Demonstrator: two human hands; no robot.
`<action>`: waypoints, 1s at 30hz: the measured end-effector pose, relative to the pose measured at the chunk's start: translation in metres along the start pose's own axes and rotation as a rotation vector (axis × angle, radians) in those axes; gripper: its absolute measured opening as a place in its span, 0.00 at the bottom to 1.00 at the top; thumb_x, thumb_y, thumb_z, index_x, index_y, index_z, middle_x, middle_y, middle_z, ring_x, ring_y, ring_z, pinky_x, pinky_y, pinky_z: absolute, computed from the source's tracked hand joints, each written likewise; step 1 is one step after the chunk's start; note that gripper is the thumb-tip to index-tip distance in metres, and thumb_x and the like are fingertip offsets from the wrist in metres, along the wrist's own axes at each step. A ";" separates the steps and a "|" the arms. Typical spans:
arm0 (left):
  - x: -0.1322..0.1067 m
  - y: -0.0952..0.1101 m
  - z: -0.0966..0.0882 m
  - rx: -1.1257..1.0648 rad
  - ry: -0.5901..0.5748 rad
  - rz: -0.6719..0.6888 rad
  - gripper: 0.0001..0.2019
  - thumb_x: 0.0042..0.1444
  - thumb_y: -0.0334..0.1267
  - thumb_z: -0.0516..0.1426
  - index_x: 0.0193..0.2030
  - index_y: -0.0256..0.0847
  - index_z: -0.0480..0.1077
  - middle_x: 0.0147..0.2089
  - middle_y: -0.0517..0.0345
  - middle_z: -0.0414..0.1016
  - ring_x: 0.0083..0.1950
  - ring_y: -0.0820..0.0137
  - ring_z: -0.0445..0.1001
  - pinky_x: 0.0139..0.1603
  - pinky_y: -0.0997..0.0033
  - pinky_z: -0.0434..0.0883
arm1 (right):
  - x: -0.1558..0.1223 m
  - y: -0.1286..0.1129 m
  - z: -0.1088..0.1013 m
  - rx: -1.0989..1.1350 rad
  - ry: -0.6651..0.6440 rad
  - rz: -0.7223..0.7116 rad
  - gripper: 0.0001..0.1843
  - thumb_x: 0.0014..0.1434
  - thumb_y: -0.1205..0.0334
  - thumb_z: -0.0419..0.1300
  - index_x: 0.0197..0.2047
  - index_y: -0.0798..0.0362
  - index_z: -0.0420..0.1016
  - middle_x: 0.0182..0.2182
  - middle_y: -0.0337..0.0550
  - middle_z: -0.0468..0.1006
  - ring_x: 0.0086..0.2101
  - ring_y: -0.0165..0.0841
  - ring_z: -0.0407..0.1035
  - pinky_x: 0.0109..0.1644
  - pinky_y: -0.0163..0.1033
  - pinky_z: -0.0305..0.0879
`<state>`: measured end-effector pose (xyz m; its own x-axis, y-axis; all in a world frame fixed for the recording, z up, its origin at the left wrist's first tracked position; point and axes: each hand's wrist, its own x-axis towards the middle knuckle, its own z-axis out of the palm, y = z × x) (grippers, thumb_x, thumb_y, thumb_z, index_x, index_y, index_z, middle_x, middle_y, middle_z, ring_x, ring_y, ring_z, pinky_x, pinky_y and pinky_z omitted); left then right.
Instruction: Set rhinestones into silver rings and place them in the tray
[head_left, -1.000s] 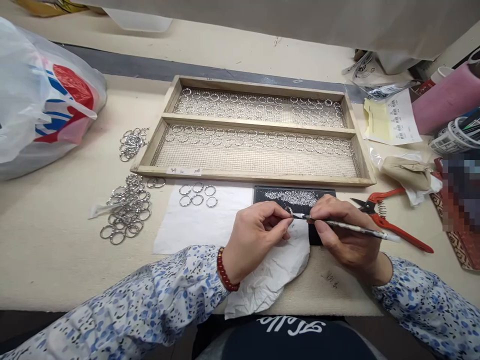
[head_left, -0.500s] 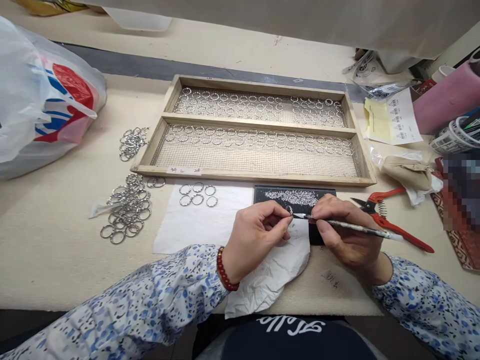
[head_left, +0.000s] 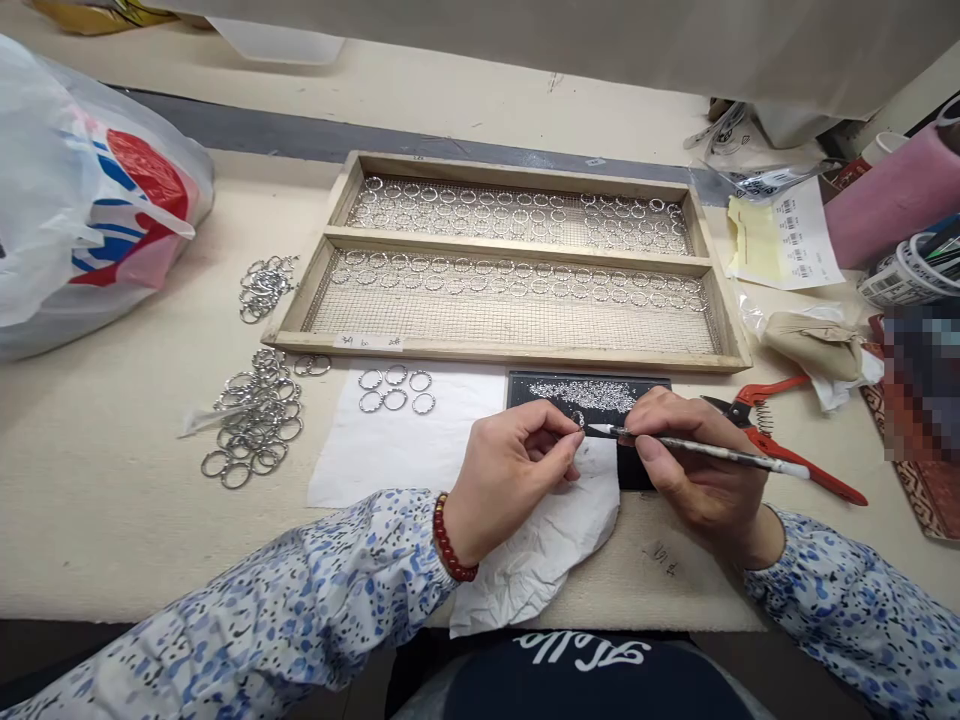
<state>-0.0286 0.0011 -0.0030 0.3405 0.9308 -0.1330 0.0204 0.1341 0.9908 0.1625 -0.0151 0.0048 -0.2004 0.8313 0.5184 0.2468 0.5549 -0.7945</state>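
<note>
My left hand (head_left: 510, 470) pinches a small metal ring (head_left: 577, 419) between thumb and forefinger, just above the crumpled white paper (head_left: 536, 555). My right hand (head_left: 690, 460) grips a thin pen-like picking tool (head_left: 705, 452), whose tip touches the ring. Behind both hands lies a black tray (head_left: 592, 392) strewn with tiny sparkling stones. Several finished rings (head_left: 395, 389) rest on a white sheet (head_left: 390, 450) to the left.
A wooden frame with wire mesh (head_left: 510, 262) holds rows of rings at the back. Loose ring piles (head_left: 255, 415) lie left, by a plastic bag (head_left: 82, 200). Red-handled cutters (head_left: 780, 440), papers and a pink roll (head_left: 892, 195) crowd the right.
The right hand and tool have shifted slightly up and back; the tool tip stays at the ring. The left hand has barely moved.
</note>
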 end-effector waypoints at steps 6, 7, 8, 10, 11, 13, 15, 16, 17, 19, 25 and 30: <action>0.000 0.001 0.000 -0.010 0.007 -0.022 0.05 0.55 0.34 0.62 0.33 0.34 0.72 0.23 0.58 0.75 0.24 0.72 0.77 0.26 0.75 0.78 | 0.001 0.000 0.000 -0.012 0.010 0.009 0.13 0.57 0.78 0.57 0.42 0.53 0.73 0.31 0.41 0.73 0.34 0.34 0.69 0.40 0.44 0.66; 0.000 0.001 0.000 -0.013 0.009 -0.022 0.05 0.55 0.34 0.62 0.34 0.34 0.72 0.23 0.58 0.75 0.24 0.72 0.77 0.26 0.75 0.78 | 0.001 0.000 0.000 -0.015 0.013 0.012 0.13 0.57 0.78 0.57 0.42 0.53 0.73 0.31 0.41 0.73 0.34 0.34 0.69 0.40 0.44 0.66; 0.000 0.000 0.000 -0.018 0.009 -0.022 0.04 0.55 0.34 0.62 0.34 0.34 0.72 0.24 0.58 0.75 0.25 0.72 0.77 0.27 0.75 0.78 | 0.001 0.000 -0.001 -0.021 0.015 0.015 0.13 0.57 0.78 0.57 0.42 0.53 0.73 0.31 0.41 0.73 0.34 0.34 0.69 0.40 0.44 0.66; 0.001 -0.001 0.000 -0.036 0.012 -0.025 0.04 0.55 0.33 0.62 0.34 0.35 0.73 0.24 0.58 0.75 0.25 0.72 0.78 0.27 0.74 0.79 | 0.001 0.000 0.000 -0.024 0.020 0.018 0.13 0.57 0.77 0.57 0.42 0.52 0.74 0.31 0.41 0.73 0.34 0.34 0.69 0.39 0.44 0.66; 0.001 -0.002 0.000 -0.048 0.013 -0.027 0.04 0.55 0.33 0.62 0.34 0.35 0.73 0.24 0.58 0.75 0.25 0.72 0.78 0.27 0.74 0.79 | 0.001 0.000 0.000 -0.024 0.023 0.019 0.13 0.57 0.77 0.57 0.42 0.52 0.74 0.31 0.41 0.73 0.34 0.34 0.69 0.39 0.44 0.67; 0.001 -0.002 0.001 -0.073 0.018 -0.034 0.03 0.54 0.33 0.61 0.33 0.35 0.73 0.26 0.58 0.76 0.26 0.72 0.78 0.27 0.74 0.79 | 0.001 0.000 0.000 -0.022 0.025 0.020 0.13 0.57 0.77 0.58 0.42 0.51 0.74 0.31 0.41 0.73 0.33 0.35 0.70 0.39 0.44 0.67; 0.001 -0.003 0.001 -0.093 0.023 -0.045 0.03 0.53 0.33 0.61 0.33 0.36 0.73 0.28 0.57 0.77 0.26 0.71 0.79 0.27 0.74 0.80 | 0.002 0.000 0.000 -0.029 0.025 0.015 0.13 0.57 0.77 0.58 0.42 0.51 0.74 0.31 0.41 0.74 0.34 0.35 0.70 0.39 0.44 0.67; 0.001 -0.003 0.001 -0.100 0.023 -0.051 0.03 0.53 0.33 0.62 0.33 0.35 0.73 0.28 0.56 0.77 0.27 0.71 0.79 0.27 0.74 0.80 | 0.001 0.000 0.000 -0.035 0.023 0.009 0.13 0.57 0.77 0.58 0.42 0.52 0.74 0.31 0.42 0.74 0.35 0.35 0.70 0.40 0.44 0.67; 0.001 -0.002 0.001 -0.106 0.024 -0.056 0.03 0.52 0.33 0.62 0.34 0.35 0.73 0.29 0.56 0.77 0.27 0.71 0.79 0.27 0.74 0.80 | 0.001 0.000 0.000 -0.038 0.020 0.005 0.13 0.57 0.77 0.58 0.42 0.52 0.74 0.31 0.42 0.74 0.35 0.36 0.70 0.40 0.44 0.67; 0.001 -0.002 0.002 -0.116 0.026 -0.065 0.04 0.52 0.33 0.62 0.34 0.35 0.73 0.29 0.56 0.77 0.27 0.71 0.79 0.28 0.74 0.80 | 0.001 0.000 0.000 -0.039 0.015 0.005 0.13 0.57 0.77 0.58 0.43 0.52 0.74 0.31 0.42 0.74 0.36 0.36 0.70 0.40 0.44 0.67; 0.000 -0.001 0.001 -0.132 0.024 -0.084 0.04 0.52 0.33 0.62 0.33 0.35 0.73 0.29 0.56 0.77 0.27 0.71 0.79 0.29 0.73 0.80 | 0.002 0.001 0.001 -0.049 0.015 0.007 0.13 0.57 0.76 0.58 0.43 0.52 0.73 0.31 0.42 0.74 0.35 0.35 0.70 0.40 0.43 0.67; 0.000 0.000 0.001 -0.141 0.025 -0.075 0.03 0.52 0.32 0.62 0.33 0.36 0.73 0.29 0.56 0.77 0.27 0.71 0.79 0.29 0.73 0.80 | 0.001 0.001 0.000 -0.039 0.001 0.013 0.13 0.57 0.76 0.58 0.43 0.52 0.74 0.32 0.43 0.75 0.35 0.36 0.71 0.41 0.45 0.69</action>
<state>-0.0272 0.0007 -0.0034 0.3194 0.9242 -0.2092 -0.0878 0.2487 0.9646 0.1628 -0.0139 0.0042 -0.1958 0.8387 0.5082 0.2859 0.5445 -0.7885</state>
